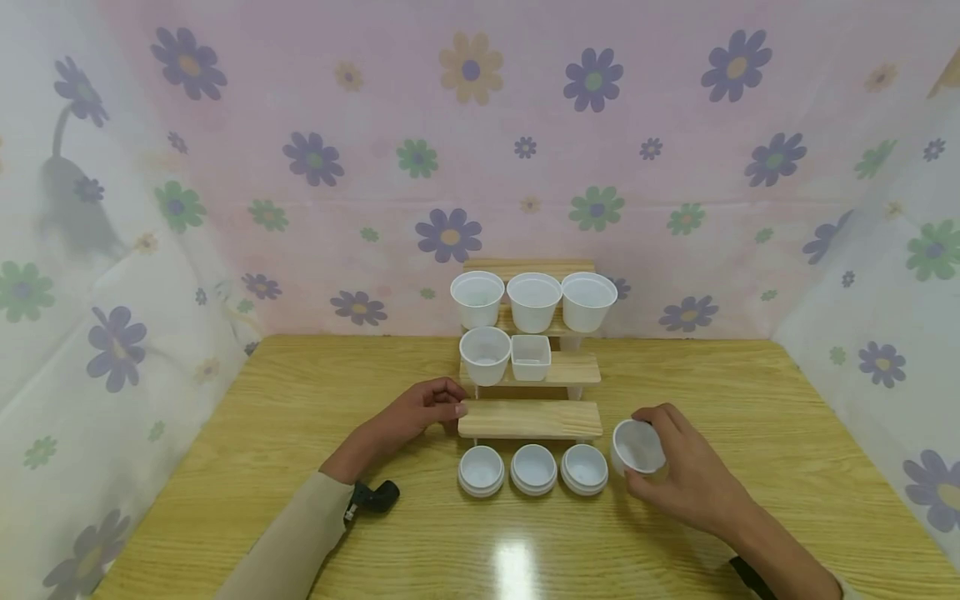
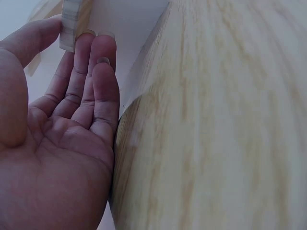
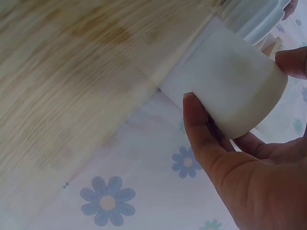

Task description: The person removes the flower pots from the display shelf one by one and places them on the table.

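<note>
My left hand [image 1: 420, 412] is at the left end of the lowest board of a stepped wooden display stand [image 1: 529, 419]. Its thumb and fingers pinch that board end [image 2: 73, 26] in the left wrist view. To the right of the stand, my right hand [image 1: 697, 479] holds a white plastic cup [image 1: 637, 450] between thumb and fingers. The cup's smooth side [image 3: 235, 81] fills the middle of the right wrist view. On the middle step are a round white cup [image 1: 485, 357] and a square white cup [image 1: 531, 358]. Three larger white cups, one of them at the centre [image 1: 534, 302], line the step above.
Three low, round white containers stand in a row before the stand, the middle one [image 1: 533, 469] among them. The wooden table [image 1: 337, 375] meets flower-patterned cloth [image 1: 360, 250] at the back and sides. A black strap piece [image 1: 378, 497] sits at the left wrist.
</note>
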